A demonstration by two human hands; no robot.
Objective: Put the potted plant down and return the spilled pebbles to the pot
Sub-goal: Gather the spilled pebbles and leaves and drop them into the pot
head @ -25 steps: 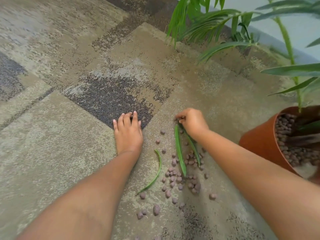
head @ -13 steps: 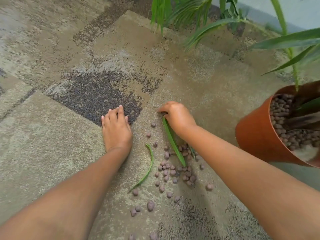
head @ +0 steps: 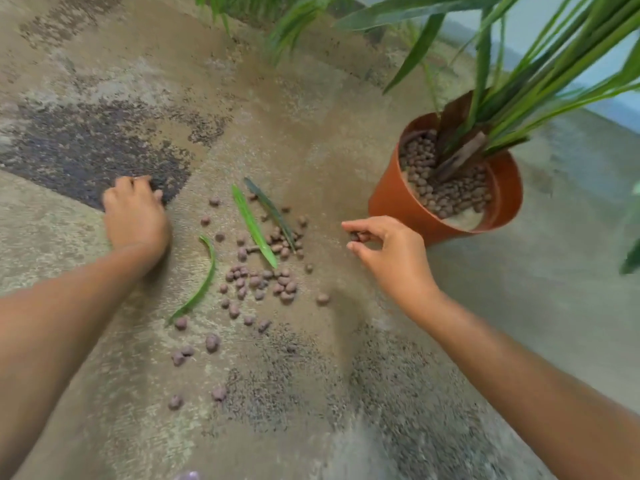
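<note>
Head view looked down on a patterned carpet (head: 104, 341) in tan and dark grey, with two bare forearms reaching in from the bottom edge. Nearest the camera lay a few stray pebbles (head: 218, 393) on the carpet, well apart from the rest. Farther on, between the two hands, the main scatter of spilled pebbles (head: 263, 278) sat loose on the carpet, with three fallen leaves among them — a curved leaf (head: 204, 282) on the left side, a straight bright green leaf (head: 252, 225) across the middle and a darker leaf (head: 270, 209) just beside it. The left hand (head: 136, 220) rested on the carpet at the edge of a dark patch, its fingers (head: 138, 181) curled down against the pile; whether it held anything could not be told. The right hand (head: 388, 251) hovered off to the right of the scatter, near the pot, thumb and fingertips (head: 348, 225) pinched together on a small dark pebble (head: 355, 236). Beyond it the terracotta pot (head: 398, 195) stood on the carpet, tilted a little toward the camera, its top filled with the same brown pebbles around the base of the plant (head: 502, 81). Long green blades rose from the pot toward the upper right — behind them a pale wall (head: 554, 26) met the floor
</note>
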